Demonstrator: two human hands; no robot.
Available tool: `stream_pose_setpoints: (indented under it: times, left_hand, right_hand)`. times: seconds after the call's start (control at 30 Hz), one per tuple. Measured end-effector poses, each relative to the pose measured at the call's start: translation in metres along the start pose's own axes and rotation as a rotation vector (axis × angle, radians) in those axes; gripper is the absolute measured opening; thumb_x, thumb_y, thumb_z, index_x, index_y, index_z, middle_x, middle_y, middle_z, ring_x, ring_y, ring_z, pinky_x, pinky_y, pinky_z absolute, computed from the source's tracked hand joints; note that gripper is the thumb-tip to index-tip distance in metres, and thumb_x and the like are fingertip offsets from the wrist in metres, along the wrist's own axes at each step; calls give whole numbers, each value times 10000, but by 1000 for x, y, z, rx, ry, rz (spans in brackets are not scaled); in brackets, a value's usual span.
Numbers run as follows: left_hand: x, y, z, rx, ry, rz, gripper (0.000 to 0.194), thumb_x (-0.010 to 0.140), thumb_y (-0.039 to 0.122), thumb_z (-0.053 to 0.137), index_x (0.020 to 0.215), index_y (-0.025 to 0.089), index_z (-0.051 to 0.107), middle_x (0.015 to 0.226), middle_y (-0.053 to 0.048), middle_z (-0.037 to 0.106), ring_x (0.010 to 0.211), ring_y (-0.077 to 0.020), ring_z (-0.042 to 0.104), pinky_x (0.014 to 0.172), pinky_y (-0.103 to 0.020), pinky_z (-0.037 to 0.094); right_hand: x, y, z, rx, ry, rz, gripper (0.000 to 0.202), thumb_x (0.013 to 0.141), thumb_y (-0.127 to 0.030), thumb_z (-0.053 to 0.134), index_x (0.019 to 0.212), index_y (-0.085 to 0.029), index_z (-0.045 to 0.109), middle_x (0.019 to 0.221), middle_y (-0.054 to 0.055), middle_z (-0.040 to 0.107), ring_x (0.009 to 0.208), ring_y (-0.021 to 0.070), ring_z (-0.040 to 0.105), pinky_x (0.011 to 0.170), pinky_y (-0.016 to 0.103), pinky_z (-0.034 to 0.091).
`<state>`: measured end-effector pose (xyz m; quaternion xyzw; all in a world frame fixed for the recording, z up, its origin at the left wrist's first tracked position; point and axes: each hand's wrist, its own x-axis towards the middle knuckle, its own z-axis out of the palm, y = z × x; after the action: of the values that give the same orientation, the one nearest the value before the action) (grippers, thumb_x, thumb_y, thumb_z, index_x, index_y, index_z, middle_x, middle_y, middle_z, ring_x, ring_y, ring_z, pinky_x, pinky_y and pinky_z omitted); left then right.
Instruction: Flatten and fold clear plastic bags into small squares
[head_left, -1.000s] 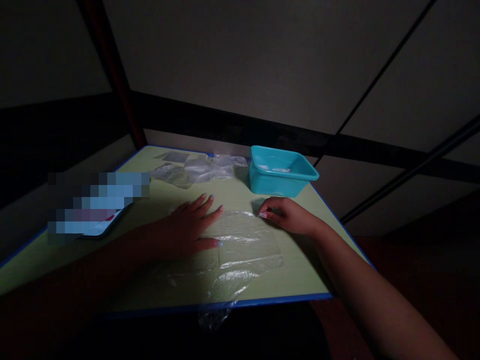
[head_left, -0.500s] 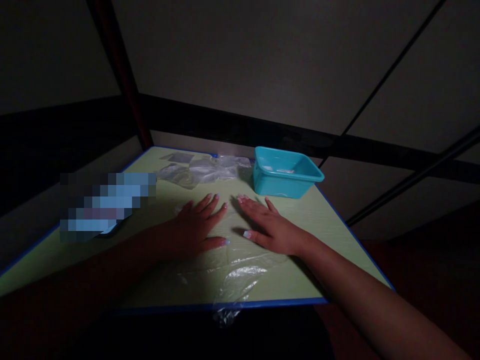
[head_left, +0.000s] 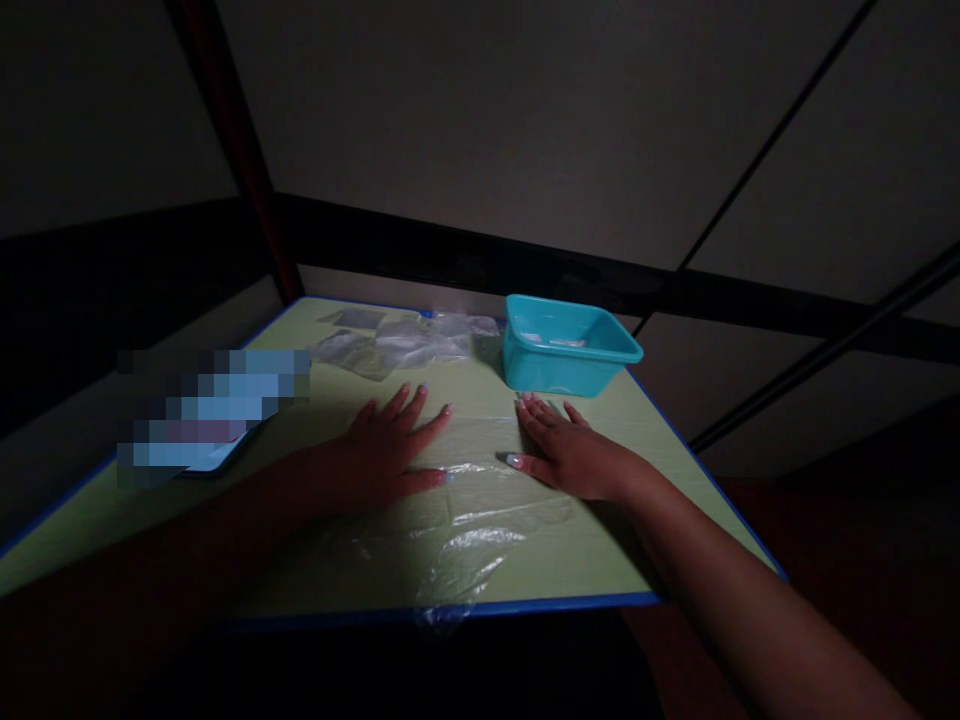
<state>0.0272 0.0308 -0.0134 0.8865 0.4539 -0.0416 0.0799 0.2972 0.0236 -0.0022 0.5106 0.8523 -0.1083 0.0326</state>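
A clear plastic bag (head_left: 480,545) lies spread over the middle of the table, and its near end hangs over the blue front edge. My left hand (head_left: 386,450) rests flat with fingers spread on the left part of the plastic. On the other side, my right hand (head_left: 566,450) is stretched out palm down over the right part, its fingertips just in front of the turquoise basket. Neither hand grips anything. The plastic's far outline is hard to make out in the dim light.
The turquoise basket (head_left: 570,370) stands at the back right with something pale inside. More crumpled clear plastic bags (head_left: 420,338) lie along the back of the yellowish table (head_left: 615,550). A phone-like device (head_left: 217,455), largely pixelated, is at the left. Panelled walls stand behind.
My right hand has slid to the right across the plastic, away from my left hand. My left hand has stayed nearly in place. The plastic between them now lies more exposed.
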Motion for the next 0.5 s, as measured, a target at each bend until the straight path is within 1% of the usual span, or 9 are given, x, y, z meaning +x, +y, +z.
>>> stream_pose_setpoints:
  times: [0.1,0.2,0.33,0.43,0.5]
  left_hand:
    - [2,-1,2,13,50,14,780,868,635,373,1492,215,167,1538,-214,86,1399,-423,59,1026,-643,214]
    - [4,4,2,27,115,48,777,881,618,358,1493,187,151,1539,-212,73,1413,-380,41,1054,-614,188]
    - [2,19,-4,-35,131,170,759,911,582,316,1493,141,111,1546,-191,23,1428,-309,-9,1098,-556,144]
    - [0,30,-7,-86,135,247,795,900,596,327,1495,136,67,1552,-160,-5,1431,-279,-37,1120,-515,121]
    - [-1,33,-8,-103,126,281,804,897,605,323,1497,143,51,1554,-142,-15,1431,-266,-49,1129,-501,101]
  right_hand:
    - [0,-4,-2,5,22,-44,751,902,-571,380,1501,-200,120,1547,124,70,1422,300,61,1095,615,45]
    - [2,-10,-2,39,21,-130,725,913,-506,415,1499,-243,79,1552,94,63,1426,274,82,1089,618,34]
    - [8,-15,3,67,3,-195,729,920,-473,424,1499,-243,44,1544,120,111,1419,280,128,1081,627,43]
    - [11,-12,7,60,-21,-189,717,923,-489,409,1499,-234,66,1541,132,120,1420,282,113,1081,626,58]
    - [13,-8,8,61,-33,-177,706,923,-514,392,1497,-240,86,1544,123,113,1422,279,100,1081,628,60]
